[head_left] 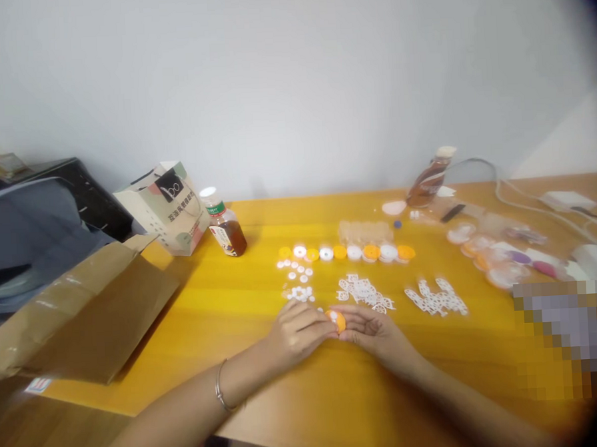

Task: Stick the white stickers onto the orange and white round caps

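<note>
Between both hands, low over the table, is a small orange disc (pixel 340 323) with a white piece on its face. The fingertips of my left hand (pixel 300 330) pinch its left side. My right hand (pixel 377 333) grips its right side between thumb and fingers. Just beyond my left hand lie small white round pieces (pixel 299 293) in a loose cluster. White openwork plastic pieces (pixel 365 292) are heaped beyond my right hand, with another heap of white cut-out pieces (pixel 436 297) farther right. A row of orange and white discs (pixel 354 252) runs behind them.
At the left stand an open cardboard box (pixel 98 314), a paper bag (pixel 170 210) and a bottle of dark liquid (pixel 224 227). A second bottle (pixel 429 180) leans at the back right. Packaged discs (pixel 501 273) and white cables (pixel 514 195) lie at the right.
</note>
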A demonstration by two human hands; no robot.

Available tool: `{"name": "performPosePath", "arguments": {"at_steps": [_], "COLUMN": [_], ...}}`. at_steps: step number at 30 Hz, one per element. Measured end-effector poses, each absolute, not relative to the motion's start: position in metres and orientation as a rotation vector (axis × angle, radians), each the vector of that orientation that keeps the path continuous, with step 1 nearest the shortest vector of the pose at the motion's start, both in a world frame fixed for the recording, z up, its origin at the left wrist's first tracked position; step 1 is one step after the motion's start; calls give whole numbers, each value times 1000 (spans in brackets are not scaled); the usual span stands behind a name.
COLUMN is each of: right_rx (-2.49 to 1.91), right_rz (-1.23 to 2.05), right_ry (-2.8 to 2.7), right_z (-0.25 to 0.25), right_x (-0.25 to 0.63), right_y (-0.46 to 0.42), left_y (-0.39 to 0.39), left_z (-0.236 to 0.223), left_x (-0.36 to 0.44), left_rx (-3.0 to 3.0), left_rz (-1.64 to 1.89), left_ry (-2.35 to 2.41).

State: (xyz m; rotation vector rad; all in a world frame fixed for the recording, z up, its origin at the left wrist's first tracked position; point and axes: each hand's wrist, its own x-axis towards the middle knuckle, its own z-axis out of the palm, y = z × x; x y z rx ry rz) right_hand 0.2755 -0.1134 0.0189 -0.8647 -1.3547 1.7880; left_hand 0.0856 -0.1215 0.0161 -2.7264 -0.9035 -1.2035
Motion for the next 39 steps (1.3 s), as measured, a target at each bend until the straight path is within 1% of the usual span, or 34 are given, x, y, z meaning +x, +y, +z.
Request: {"name": "performPosePath", "arguments": {"at_steps": [6, 8, 10, 14, 18, 22, 25, 28, 30, 34, 39], "right_rx": [-893, -915, -944, -953, -944, -937, -939, -937, -926, -924, -920], "right_rz": [1741, 1725, 1701, 1665, 1632, 1585, 1556, 1545, 1541, 1528, 1515], "right_ry": [-1389, -1402, -1421, -1440, -1464, -1498, -1507, -1486, -1473, -1454, -1443], "right_z": [19, 18, 18, 20, 22, 21, 19, 17, 16, 12, 9], "right_x": [278, 278, 278, 278, 276, 275, 274, 273, 272, 271, 270], "right_y": [-113, -112, -112, -113, -115, -116, -116, -116, -117, -117, -119], "left_y": [-125, -124, -122, -117, -116, -119, -123, -128, -130, -132, -131], "left_z": [25, 28, 29, 27, 24, 27, 31, 31, 28, 23, 24], "left_x": [85, 84, 84, 85, 87, 89, 90, 90, 91, 93, 96], "left_rx": [-2812, -2806, -2791, -2919, -3077, -3053, -2926, -2901, -2877, -2814, -2852], "left_rz": [-1444, -1566, -1681, -1788, -1892, -1853, -1722, -1497, -1365, -1259, -1402], "left_ry": [-958, -1133, -1408, -1952, -2181, -2160, -1875, -1537, -1445, -1482, -1752]}}
